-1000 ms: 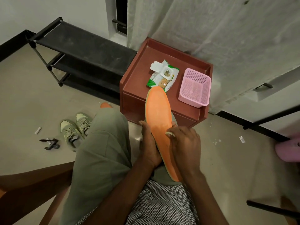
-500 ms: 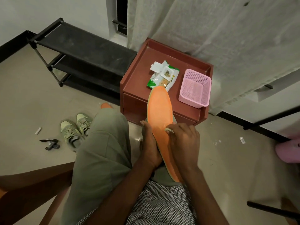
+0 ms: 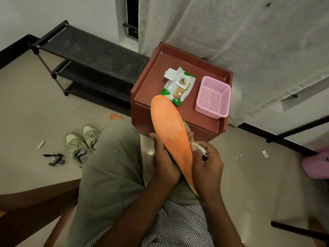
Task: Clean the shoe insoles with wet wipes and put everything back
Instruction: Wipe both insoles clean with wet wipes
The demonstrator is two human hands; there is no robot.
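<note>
An orange insole (image 3: pixel 169 127) stands tilted over my lap, toe end up and away. My left hand (image 3: pixel 164 161) grips its lower left edge from beneath. My right hand (image 3: pixel 207 164) holds a crumpled wet wipe (image 3: pixel 198 146) at the insole's right edge. The green and white wipes pack (image 3: pixel 179 86), lid flipped up, lies on the red-brown bedside cabinet (image 3: pixel 147 90). A pair of pale green sneakers (image 3: pixel 81 141) sits on the floor to the left. The tip of a second orange insole (image 3: pixel 116 116) shows behind my knee.
A pink mesh basket (image 3: pixel 212 97) stands on the cabinet's right side. A black shoe rack (image 3: pixel 85 57) is at the back left. Small black objects (image 3: pixel 55 158) and scraps lie on the floor. A white curtain (image 3: pixel 231 32) hangs behind. A pink object (image 3: pixel 315 164) sits at the right.
My right hand with the wipe has slid off the insole's face to its right edge. The insole has tilted a little further left.
</note>
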